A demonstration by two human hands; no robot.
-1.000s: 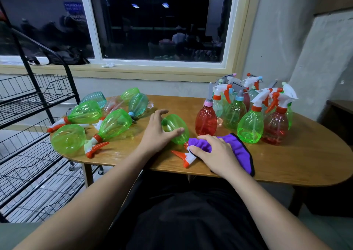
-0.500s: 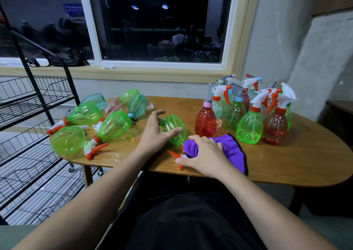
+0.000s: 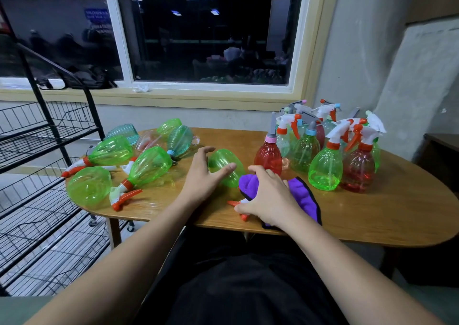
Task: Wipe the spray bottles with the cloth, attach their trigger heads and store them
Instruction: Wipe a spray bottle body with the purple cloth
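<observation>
Cloth: purple, black binding round the edge. Near bottle: clear green. Other lying bottles are mostly the same green; ribbed bottle is pale teal with a blue collar. Standing group: green and red bodies; red bottle has a pink collar and grey stem. Trigger heads: white, orange levers. Tabletop: brown woodgrain. Rack: black wire.

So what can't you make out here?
Head view only:
- Held bottle's trigger head: mostly under the right hand and cloth.
- Rear upright bottles: hidden by front ones; no count.
- Rack: cut off by the left edge.
- Window: dark reflections, too dim.
</observation>
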